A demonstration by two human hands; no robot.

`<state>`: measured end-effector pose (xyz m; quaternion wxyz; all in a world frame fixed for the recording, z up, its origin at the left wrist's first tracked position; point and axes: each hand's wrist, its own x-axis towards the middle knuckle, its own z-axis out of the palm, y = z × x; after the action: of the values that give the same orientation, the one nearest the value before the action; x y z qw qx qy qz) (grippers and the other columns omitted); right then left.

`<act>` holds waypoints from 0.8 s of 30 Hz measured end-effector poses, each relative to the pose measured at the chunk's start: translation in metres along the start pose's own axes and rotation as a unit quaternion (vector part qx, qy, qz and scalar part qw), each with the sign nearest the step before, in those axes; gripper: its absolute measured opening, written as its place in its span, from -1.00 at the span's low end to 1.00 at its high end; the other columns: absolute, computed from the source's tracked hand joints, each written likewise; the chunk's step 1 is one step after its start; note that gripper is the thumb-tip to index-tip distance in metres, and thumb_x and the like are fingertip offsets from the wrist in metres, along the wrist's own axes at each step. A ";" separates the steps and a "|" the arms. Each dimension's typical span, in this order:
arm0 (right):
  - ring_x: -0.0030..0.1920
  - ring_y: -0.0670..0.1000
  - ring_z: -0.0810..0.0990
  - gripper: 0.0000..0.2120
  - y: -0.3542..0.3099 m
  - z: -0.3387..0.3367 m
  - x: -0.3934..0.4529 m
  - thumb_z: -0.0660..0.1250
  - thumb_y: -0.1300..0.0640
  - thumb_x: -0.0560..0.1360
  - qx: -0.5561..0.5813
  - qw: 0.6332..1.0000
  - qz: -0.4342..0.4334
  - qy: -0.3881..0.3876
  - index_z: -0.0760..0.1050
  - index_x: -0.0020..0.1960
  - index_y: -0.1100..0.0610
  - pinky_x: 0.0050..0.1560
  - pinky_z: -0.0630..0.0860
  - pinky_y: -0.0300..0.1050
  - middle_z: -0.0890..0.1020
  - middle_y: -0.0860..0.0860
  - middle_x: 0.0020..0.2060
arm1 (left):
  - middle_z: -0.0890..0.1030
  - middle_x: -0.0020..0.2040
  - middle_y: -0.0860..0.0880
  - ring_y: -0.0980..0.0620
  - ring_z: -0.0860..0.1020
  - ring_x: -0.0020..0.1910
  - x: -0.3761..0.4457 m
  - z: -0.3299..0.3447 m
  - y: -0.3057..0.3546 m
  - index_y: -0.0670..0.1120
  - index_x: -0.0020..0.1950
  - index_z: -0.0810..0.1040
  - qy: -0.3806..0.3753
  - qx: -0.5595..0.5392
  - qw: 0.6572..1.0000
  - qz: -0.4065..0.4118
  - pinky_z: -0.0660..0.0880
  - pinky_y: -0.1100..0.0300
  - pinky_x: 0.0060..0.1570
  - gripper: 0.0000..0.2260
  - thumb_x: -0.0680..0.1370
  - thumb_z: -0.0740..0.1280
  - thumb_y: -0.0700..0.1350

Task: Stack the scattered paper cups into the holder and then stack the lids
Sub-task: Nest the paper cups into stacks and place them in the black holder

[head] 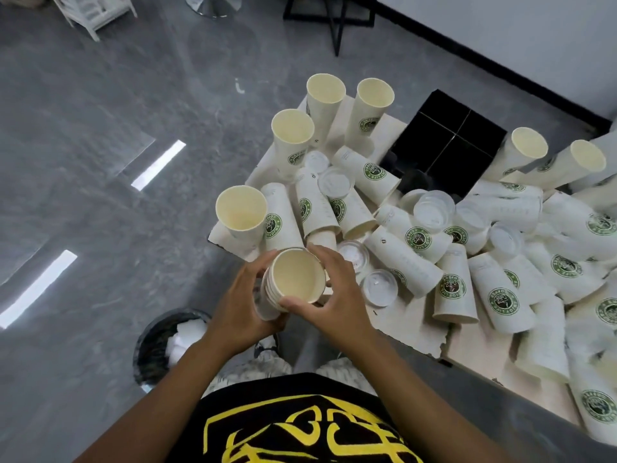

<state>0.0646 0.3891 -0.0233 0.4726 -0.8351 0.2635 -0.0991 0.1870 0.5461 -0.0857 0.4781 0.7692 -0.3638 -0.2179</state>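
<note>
Surface: pale tabletop (474, 349), cut off at right
Hidden: nested white paper cup stack (293, 285), base covered
Hands: left hand (243, 305), right hand (334, 295), both clasped round stack
Upright cups: six counted

I take this for a café or drinks-shop room, though I cannot be sure. White paper cups with round green coffee logos (450, 259) lie heaped with clear plastic lids (380, 287) on a pale table (474, 359) beside a black square divided holder (444, 145). I see a polished grey stone-look floor (100, 162), a black waste bin holding white scraps (160, 345), and a plain white wall (534, 38).
</note>
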 end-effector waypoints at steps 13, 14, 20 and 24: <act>0.30 0.11 0.46 -0.34 0.084 0.054 -0.014 0.56 -0.12 0.41 0.086 0.932 0.274 0.223 0.27 0.36 -0.09 0.28 0.53 0.13 0.34 -0.07 0.29 | 0.45 0.44 0.09 0.14 0.49 0.37 -0.023 -0.004 -0.046 0.21 0.55 0.26 -0.025 0.018 0.998 -0.061 0.54 0.09 0.23 -0.07 0.31 0.68 -0.10; 0.29 0.13 0.48 -0.29 0.086 0.059 -0.012 0.58 -0.12 0.39 0.076 0.932 0.276 0.222 0.27 0.38 -0.04 0.28 0.53 0.11 0.33 -0.05 0.29 | 0.45 0.45 0.10 0.13 0.49 0.38 -0.024 -0.005 -0.047 0.23 0.55 0.26 -0.023 0.018 0.998 -0.063 0.55 0.08 0.22 -0.06 0.31 0.68 -0.10; 0.27 0.10 0.45 -0.19 0.087 0.074 0.000 0.66 0.01 0.33 0.047 0.934 0.278 0.218 0.28 0.40 0.12 0.26 0.52 0.07 0.31 -0.04 0.22 | 0.45 0.45 0.10 0.12 0.48 0.38 -0.029 -0.012 -0.048 0.29 0.54 0.24 -0.025 0.023 0.997 -0.071 0.56 0.00 0.22 -0.01 0.29 0.70 -0.16; 0.19 0.07 0.53 -0.25 0.088 0.063 -0.010 0.66 0.07 0.34 0.071 0.937 0.261 0.219 0.28 0.36 0.03 0.14 0.60 -0.03 0.34 0.00 0.28 | 0.44 0.46 0.11 0.12 0.48 0.38 -0.029 -0.012 -0.046 0.26 0.55 0.24 -0.022 0.020 0.997 -0.068 0.57 0.01 0.21 -0.02 0.29 0.70 -0.15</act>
<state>0.0517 0.4051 -0.1299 0.4709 -0.6587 0.5615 -0.1706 0.1926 0.5879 -0.1218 0.4381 0.7968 -0.3254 -0.2595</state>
